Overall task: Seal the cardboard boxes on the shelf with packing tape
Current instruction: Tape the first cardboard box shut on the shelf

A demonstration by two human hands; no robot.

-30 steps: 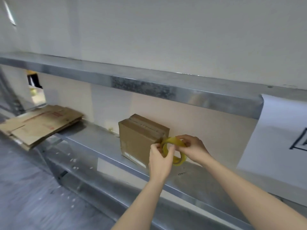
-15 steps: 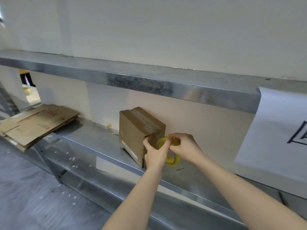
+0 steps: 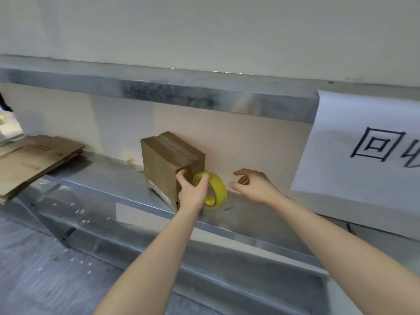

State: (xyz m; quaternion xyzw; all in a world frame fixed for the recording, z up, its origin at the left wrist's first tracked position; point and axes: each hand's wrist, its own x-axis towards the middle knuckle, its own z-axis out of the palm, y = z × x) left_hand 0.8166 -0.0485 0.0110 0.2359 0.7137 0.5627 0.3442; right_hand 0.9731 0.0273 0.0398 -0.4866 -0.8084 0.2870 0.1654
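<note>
left hand: fingers curled over the top rim of the yellow tape roll, gripping it. Thumb is pressed on the right side face of the cardboard box, near its top edge

right hand: holding nothing, fingers spread and loosely bent. It hovers just right of the roll with a clear gap, over the back part of the shelf

tape roll: stands on edge, just right of the box and close to the shelf's front edge. Lower rim is down at the shelf surface, can't tell if it touches. Can't tell whether a strip runs from roll to box

box: upright on the metal shelf, about mid-length, near bottom corner right at the front edge, far side towards the back wall. Flaps closed, glossy tape strip along the top seam. White label low on the face towards the camera

further out:
- flattened cardboard stacked at the shelf's left end, overhanging the front edge
- upper shelf, same grey metal, runs the full width above
- white paper sheet with black hand-drawn characters hangs from the upper shelf on the right, covering the back of the shelf's right end
- grey floor bottom left, small white scraps on it
</note>
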